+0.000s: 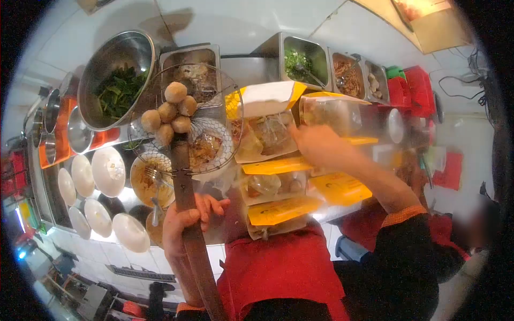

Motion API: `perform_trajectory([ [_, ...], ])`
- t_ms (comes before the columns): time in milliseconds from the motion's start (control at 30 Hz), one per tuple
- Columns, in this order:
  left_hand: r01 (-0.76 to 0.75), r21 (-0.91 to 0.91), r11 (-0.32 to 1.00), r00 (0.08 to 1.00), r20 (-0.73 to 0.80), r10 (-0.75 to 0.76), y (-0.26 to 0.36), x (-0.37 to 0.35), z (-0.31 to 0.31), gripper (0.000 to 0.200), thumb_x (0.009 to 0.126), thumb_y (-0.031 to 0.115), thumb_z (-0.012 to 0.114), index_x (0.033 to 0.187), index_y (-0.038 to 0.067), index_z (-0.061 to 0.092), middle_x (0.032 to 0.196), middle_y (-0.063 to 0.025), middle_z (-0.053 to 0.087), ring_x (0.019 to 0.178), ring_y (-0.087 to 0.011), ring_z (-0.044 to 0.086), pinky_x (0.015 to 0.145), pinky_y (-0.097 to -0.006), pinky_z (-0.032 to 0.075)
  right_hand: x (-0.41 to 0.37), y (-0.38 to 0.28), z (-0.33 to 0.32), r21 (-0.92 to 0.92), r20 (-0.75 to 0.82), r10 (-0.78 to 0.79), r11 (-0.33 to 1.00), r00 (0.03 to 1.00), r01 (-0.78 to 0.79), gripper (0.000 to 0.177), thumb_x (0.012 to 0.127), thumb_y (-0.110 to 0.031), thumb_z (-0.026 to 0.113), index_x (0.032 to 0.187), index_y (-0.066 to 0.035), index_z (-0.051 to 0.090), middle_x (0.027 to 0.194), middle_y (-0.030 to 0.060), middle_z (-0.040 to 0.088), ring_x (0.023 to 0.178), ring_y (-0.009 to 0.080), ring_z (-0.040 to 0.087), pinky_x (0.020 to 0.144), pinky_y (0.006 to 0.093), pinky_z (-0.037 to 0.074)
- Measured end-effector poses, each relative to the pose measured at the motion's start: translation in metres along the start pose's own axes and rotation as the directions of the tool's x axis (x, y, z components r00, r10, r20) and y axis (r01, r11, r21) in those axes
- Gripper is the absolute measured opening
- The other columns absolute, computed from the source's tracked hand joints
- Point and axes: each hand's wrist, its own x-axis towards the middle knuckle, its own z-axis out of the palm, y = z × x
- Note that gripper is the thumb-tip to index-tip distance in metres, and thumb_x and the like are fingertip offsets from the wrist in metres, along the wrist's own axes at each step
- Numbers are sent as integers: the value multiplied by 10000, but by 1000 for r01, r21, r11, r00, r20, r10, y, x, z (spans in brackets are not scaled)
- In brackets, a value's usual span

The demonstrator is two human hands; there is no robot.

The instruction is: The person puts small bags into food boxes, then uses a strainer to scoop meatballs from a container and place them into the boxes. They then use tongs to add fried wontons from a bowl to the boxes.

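Note:
My left hand (pixel 184 219) is wrapped round the flat wooden handle (pixel 184 200) of a wire skimmer (pixel 222 144). Several round brown balls (pixel 175 92) lie on the skimmer, above a white bowl (pixel 210 167) with food remains. My right hand (pixel 317 143) is closed, fingertips pinching the edge of a clear plastic bag (pixel 270 131) that lines an open yellow-and-white takeaway box (pixel 262 93). More takeaway boxes with bagged food stand around it, their yellow flaps (pixel 340 187) folded out. The contents of the bags are blurred.
A steel bowl of leafy greens (pixel 120 88) stands at the back left. Steel tubs hold chopped green onion (pixel 297 65) and brown bits (pixel 349 77). Several white bowls (pixel 108 171) line the left counter, beside a bowl with a fork (pixel 152 176). Another person (pixel 471 224) is at the right.

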Motion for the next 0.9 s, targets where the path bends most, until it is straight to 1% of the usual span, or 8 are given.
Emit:
perform_trajectory([
  [100,-4,3,1000,1000,25,4,0,2,-1,226,749,239,586,690,24,549,616,-77,500,832,-273,588,992,-507,451,-6,-7,15,-6,77,75,997,994,-75,320,828,-74,546,1121,54,538,949,247,629,769,425,656,666,510,538],
  [167,-16,13,1000,1000,-27,16,1,0,0,239,751,246,589,694,17,547,624,-82,498,834,-272,588,991,-515,453,-5,1,35,34,-122,60,998,991,-57,299,811,-56,551,1094,37,553,1010,248,598,807,427,645,694,516,536],
  [300,-12,18,1000,1000,-10,12,1,-1,-1,244,746,251,594,697,17,546,628,-82,493,832,-269,587,999,-513,448,0,-6,34,142,-163,145,982,976,-123,263,785,-35,562,1043,14,575,1048,242,574,849,420,629,733,522,529],
  [500,-21,40,999,1000,17,20,1,-5,0,255,746,262,597,688,19,545,621,-84,492,829,-271,587,999,-508,449,10,9,65,38,-264,-55,997,963,68,211,799,-62,560,981,10,640,1097,250,590,840,458,644,743,511,547],
  [667,-28,52,998,1000,12,28,-1,-11,1,241,734,258,580,672,29,541,591,-77,464,809,-276,572,986,-529,454,-5,-1,39,302,-401,91,952,911,38,296,818,-75,595,1102,9,596,1122,205,583,978,407,609,844,490,513],
  [800,-46,31,998,994,98,42,-7,-16,-3,177,785,222,531,710,67,491,608,-40,439,806,-242,486,1017,-547,426,-30,-4,15,227,-59,444,878,894,-422,353,849,-108,601,1187,-5,583,1184,202,577,1044,415,585,900,489,484],
  [867,-46,45,998,994,101,42,-8,-21,2,178,788,225,536,719,67,491,609,-38,439,813,-242,490,1015,-546,429,-62,-5,4,341,-490,299,930,819,-135,400,859,-105,601,1249,-20,566,1209,184,576,1084,386,576,914,464,472],
  [900,-65,65,996,994,92,59,-8,-23,4,180,790,228,542,727,68,491,611,-36,438,819,-242,494,1012,-544,432,-80,-3,2,348,-487,319,925,813,-154,400,859,-105,601,1249,-20,566,1209,184,576,1084,386,576,914,464,472],
])
